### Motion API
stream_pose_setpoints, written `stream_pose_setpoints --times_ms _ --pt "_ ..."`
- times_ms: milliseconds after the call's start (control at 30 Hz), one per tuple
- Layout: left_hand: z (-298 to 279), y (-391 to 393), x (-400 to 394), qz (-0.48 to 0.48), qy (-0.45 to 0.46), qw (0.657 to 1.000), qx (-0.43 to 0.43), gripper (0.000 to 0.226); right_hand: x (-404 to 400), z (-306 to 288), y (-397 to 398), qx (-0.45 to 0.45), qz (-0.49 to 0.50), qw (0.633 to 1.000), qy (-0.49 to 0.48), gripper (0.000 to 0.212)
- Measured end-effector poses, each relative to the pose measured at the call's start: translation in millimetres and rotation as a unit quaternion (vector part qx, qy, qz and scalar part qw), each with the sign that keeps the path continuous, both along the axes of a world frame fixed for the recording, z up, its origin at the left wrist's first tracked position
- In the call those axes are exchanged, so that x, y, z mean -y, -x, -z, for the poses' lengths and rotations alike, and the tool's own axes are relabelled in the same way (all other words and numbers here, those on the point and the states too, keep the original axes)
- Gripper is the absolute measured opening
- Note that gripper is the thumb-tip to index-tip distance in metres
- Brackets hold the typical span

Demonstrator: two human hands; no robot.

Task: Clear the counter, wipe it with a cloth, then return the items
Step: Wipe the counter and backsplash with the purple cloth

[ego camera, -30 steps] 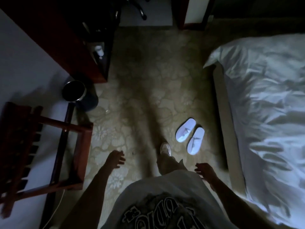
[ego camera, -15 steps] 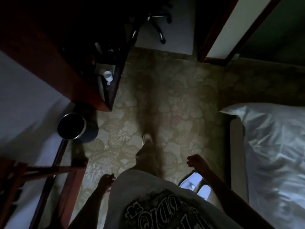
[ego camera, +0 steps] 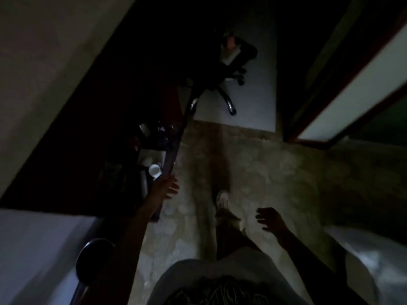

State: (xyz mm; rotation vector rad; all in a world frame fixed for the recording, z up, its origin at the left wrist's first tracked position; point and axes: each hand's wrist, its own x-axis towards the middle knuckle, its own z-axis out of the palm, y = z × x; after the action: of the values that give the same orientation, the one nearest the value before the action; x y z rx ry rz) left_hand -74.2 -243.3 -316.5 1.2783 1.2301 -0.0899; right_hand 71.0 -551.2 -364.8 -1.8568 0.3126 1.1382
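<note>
The room is dim and the frame is blurred. A dark wooden counter (ego camera: 92, 164) runs along the left wall. On its right end stand a white cup (ego camera: 154, 170), a pale tray-like item (ego camera: 152, 156) and several dark items (ego camera: 158, 135) that I cannot identify. My left hand (ego camera: 168, 188) is stretched forward with fingers spread, just below the white cup at the counter's front edge, holding nothing. My right hand (ego camera: 269, 219) hangs over the carpet with fingers apart, empty.
A round dark bin (ego camera: 92, 258) stands by the wall at lower left. An office chair (ego camera: 224, 84) on castors sits beyond the counter. The bed corner (ego camera: 370, 260) is at lower right, a door frame (ego camera: 343, 106) at upper right. Patterned carpet (ego camera: 253, 172) lies ahead.
I have walked forward; the counter and chair are nearer, the slippers and luggage rack are out of view. My left hand has risen from my side to the counter's edge.
</note>
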Motion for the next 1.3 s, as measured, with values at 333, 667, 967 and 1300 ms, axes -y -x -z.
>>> stream_pose_setpoints --times_ms 333,667,967,1300 --pt "-159 -135 -143 -0.099 -0.255 0.938 0.212 0.037 -375 -143 -214 0.278 -0.229 0.901 -0.243 0.006" --pt "-249 -204 -273 -0.196 -0.503 0.833 0.120 0.022 -646 -314 -291 0.575 -0.410 0.597 -0.381 0.031" --pt "-254 -249 -327 -0.215 -0.540 0.813 0.014 0.038 -753 -306 -344 0.636 -0.583 0.462 -0.208 0.064" --pt "-246 -287 -325 -0.350 -0.538 0.763 -0.083 0.041 -774 -283 -364 0.577 -0.699 0.368 -0.207 0.081"
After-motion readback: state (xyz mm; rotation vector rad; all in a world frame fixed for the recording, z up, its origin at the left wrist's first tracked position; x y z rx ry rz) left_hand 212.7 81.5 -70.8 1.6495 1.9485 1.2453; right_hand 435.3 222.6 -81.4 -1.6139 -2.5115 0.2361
